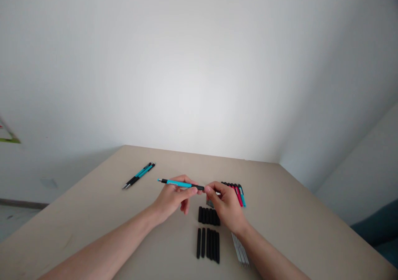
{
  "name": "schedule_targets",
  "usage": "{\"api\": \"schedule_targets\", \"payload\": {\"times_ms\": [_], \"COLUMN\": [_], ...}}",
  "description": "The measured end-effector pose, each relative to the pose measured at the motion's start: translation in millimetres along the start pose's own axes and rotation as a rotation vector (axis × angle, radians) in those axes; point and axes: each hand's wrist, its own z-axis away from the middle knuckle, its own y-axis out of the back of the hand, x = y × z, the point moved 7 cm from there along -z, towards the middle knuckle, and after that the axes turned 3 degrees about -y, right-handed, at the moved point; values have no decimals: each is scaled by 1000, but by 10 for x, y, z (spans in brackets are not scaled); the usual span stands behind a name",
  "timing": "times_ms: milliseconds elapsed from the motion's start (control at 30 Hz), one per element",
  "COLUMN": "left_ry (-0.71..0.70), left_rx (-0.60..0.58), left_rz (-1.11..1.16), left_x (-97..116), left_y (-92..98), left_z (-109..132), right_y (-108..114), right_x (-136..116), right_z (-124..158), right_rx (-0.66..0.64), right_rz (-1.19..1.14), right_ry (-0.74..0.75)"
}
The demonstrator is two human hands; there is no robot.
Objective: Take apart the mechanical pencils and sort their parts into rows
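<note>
A blue pen (180, 183) with a black grip lies nearly level above the table, between my two hands. My left hand (176, 196) pinches it around the front of the blue barrel and the black grip. At the pen's right end, the fingertips of my right hand (224, 203) are closed together; whether they hold a separate small part there is hidden. Below the hands are two rows of short black tubes, the upper row (209, 216) and the lower row (208, 245). Several thin grey refills (240, 251) lie partly under my right forearm.
Two blue-and-black pens (139, 176) lie side by side at the table's (168, 159) far left. Beyond my right hand are several red and blue pen barrels (239, 195), with small metallic parts (210, 203) partly hidden nearby. A white wall (192, 72) rises behind the table.
</note>
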Motion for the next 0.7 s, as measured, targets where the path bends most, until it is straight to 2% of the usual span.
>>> {"api": "schedule_targets", "payload": {"times_ms": [267,433,567,633,700], "left_ry": [44,47,42,41,35], "left_rx": [94,125,140,157,181], "left_rz": [138,135,111,106,102], "left_x": [-12,-30,-46,-55,-59], "left_y": [74,94,112,137,172], "left_z": [-30,-51,-85,-104,-116], "right_y": [141,290,469,485,457], "right_x": [107,218,196,123,64], "right_z": [-70,-104,-235,-366,-495], "right_rx": [151,238,286,225,147], "right_rz": [-18,16,159,359,422], "right_ry": [9,-37,-7,35,66]}}
